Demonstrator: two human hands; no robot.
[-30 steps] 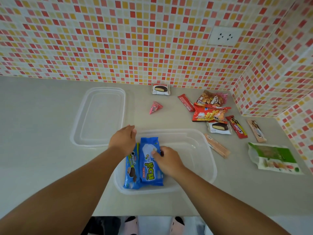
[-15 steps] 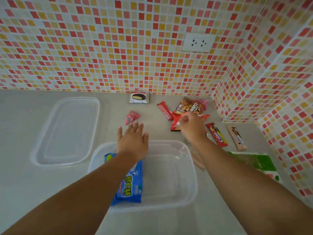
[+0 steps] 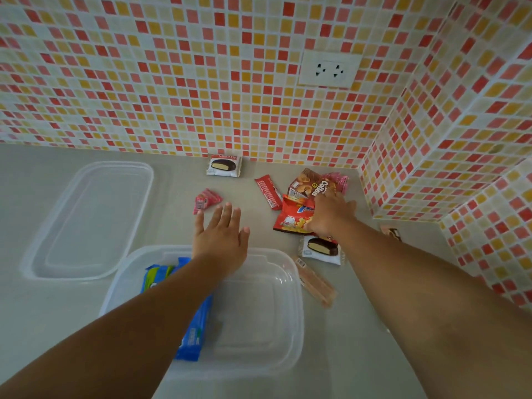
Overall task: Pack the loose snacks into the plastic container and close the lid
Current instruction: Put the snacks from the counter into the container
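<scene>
While the plastic container (image 3: 259, 312) sits at about 6 o'clock on the counter (image 3: 43, 326) with only the blue cookie packs (image 3: 193, 335) in its left side, most of the snacks are loose up around 1 o'clock. The right hand (image 3: 331, 217) is down on the red chip bag (image 3: 293, 217), fingers curled over its right edge, so I'd call that a grab on the bag, though I can't see the fingertips. The left hand (image 3: 221, 237) is flat, fingers spread and holding nothing, hovering over the container's far rim, just short of the small pink packet (image 3: 205, 199) at 12 o'clock.

Stuff that could go sideways, imo: the Collon box (image 3: 313, 185) and red bar (image 3: 269, 191) are touching or overlapping that chip bag, so yanking it could drag them along or flick one toward the wall corner. The chip bag is puffy and crinkly, easy to crush. One chocolate pie (image 3: 321, 249) lies right under the right wrist and could get swept. Another chocolate pie (image 3: 224, 166) sits back against the wall. The lid (image 3: 89, 220) at 10 o'clock is well apart, fine for now.
</scene>
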